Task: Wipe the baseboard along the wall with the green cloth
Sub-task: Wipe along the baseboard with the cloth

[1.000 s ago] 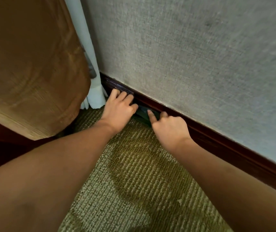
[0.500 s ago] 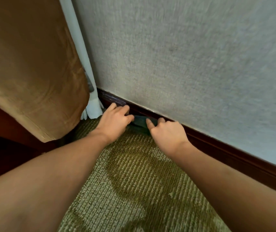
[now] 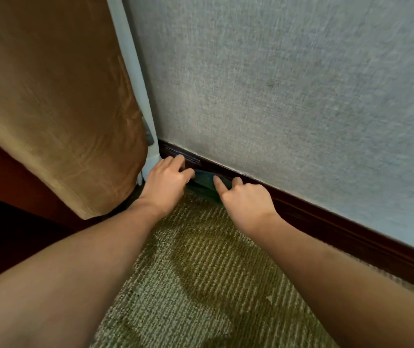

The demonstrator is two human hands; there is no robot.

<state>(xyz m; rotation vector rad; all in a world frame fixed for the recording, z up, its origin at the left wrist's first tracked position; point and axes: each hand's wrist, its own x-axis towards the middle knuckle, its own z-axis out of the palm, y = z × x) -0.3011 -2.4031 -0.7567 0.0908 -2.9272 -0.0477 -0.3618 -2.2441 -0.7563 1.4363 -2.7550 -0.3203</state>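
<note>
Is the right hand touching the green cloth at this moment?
Touching. The head view shows the right hand with its thumb tip lying directly on the green cloth, no gap between them, at the foot of the baseboard.

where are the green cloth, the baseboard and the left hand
green cloth (image 3: pixel 203 180): head view, teal fold showing between the hands
baseboard (image 3: pixel 351 234): head view, dark wood face right of the hands
left hand (image 3: pixel 167 183): head view, back of the hand
</note>
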